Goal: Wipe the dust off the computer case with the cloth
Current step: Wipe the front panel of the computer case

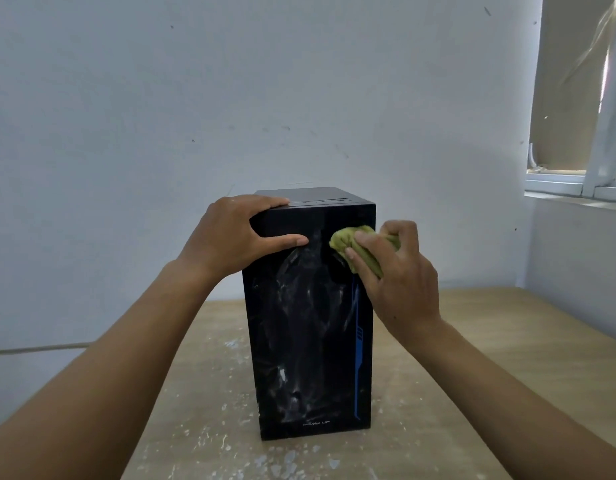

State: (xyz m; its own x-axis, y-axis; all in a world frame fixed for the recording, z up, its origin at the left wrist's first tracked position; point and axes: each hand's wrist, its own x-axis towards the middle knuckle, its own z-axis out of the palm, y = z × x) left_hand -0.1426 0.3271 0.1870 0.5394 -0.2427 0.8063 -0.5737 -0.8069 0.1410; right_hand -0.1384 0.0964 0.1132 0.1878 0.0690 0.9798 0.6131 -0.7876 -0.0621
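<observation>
- Two hands working on one black computer case [310, 341], standing upright on a pale wooden table [490, 358] in front of a white wall [230, 81].
- Left hand [230, 237] gripping the case's top left corner: fingers lying over the top edge, thumb stretching across the front panel, closed on the case itself.
- Right hand [396, 268] clenching a bunched yellow-green cloth [351, 242], pressing it against the upper right part of the front panel, just below the top edge.
- Cloth sticking out past the fingertips toward the middle of the panel, the rest lying tucked under the palm.
- Showing grey dust smears [299, 306] over the centre and lower left of the panel, running from just under the left thumb down toward the small logo near the bottom edge.
- Showing a darker, cleaner-looking patch directly beneath the cloth.
- Running down the panel's right side: a thin blue stripe [357, 341], partly hidden at the top by the right hand.
- Lying scattered on the table around the case's base: white flecks [289, 459].
- Showing at the upper right: a window frame [576, 185] set into the wall.
</observation>
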